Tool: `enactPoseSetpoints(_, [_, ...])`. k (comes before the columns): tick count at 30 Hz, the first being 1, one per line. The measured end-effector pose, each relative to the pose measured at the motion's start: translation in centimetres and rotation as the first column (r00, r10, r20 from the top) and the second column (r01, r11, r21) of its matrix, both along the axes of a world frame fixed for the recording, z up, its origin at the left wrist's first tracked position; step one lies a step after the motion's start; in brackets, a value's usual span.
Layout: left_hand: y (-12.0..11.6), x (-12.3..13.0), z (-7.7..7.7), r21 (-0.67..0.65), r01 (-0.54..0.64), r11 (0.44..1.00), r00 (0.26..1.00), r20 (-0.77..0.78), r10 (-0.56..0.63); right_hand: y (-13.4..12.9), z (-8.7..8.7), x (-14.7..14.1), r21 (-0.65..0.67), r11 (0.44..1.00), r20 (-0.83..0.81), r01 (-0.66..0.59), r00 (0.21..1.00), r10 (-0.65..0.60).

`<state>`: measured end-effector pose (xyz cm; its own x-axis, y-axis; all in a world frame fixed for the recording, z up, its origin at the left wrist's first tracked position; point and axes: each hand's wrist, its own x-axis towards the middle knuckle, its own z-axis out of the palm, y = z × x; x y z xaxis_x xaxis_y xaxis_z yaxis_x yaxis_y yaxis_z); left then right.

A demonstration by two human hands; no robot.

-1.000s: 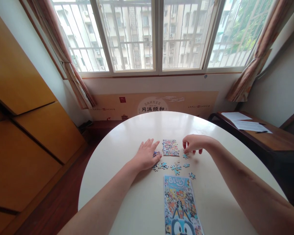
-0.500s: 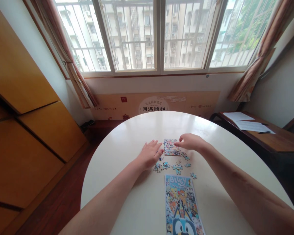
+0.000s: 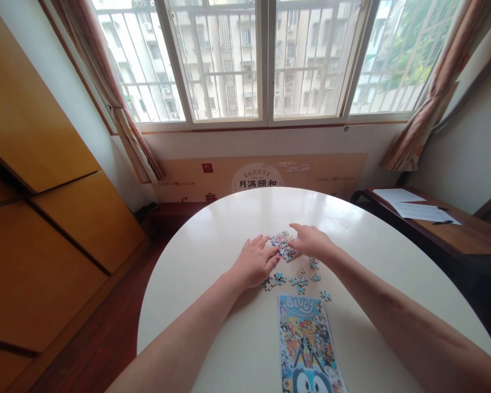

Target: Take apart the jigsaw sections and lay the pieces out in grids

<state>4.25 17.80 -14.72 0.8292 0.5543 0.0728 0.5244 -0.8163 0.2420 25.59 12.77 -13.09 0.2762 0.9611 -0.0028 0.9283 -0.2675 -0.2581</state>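
The right hand (image 3: 312, 240) covers part of the puzzle slab's (image 3: 283, 243) right side; the left hand (image 3: 255, 264) partly hides the loose pieces (image 3: 279, 279), their prints too tiny to read. The Bluey sheet's (image 3: 306, 333) near end is cut off; writing on the far-right papers (image 3: 423, 212) blurs.

Puzzle section (image 3: 283, 244) on table (image 3: 188, 267), between left hand (image 3: 257, 263) and right hand (image 3: 312, 240), loose pieces (image 3: 300, 281) nearer, poster (image 3: 309, 344) nearest, window (image 3: 225, 60) behind
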Motion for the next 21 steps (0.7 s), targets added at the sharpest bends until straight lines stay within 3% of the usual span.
enactPoseSetpoints(7, [-0.4,0.1,0.1,0.069,0.063,0.996,0.997,0.030,-0.065,-0.3,0.9,0.7,-0.090,0.995,-0.010,0.042,0.999,-0.043])
enactPoseSetpoints(14, [-0.7,0.4,0.1,0.136,0.121,0.983,0.990,0.051,-0.129,0.6,-0.3,1.0,-0.023,1.000,-0.207,-0.003,0.978,-0.001])
enactPoseSetpoints(17, [-0.8,0.4,0.1,0.129,0.109,0.986,0.993,0.039,-0.115,1.0,-0.9,1.6,0.007,1.000,-0.364,-0.017,0.931,0.018])
enactPoseSetpoints(21, [-0.9,0.2,0.2,0.103,0.072,0.992,0.997,0.028,-0.076,1.5,-1.5,1.9,0.074,0.997,-0.588,0.006,0.808,0.038])
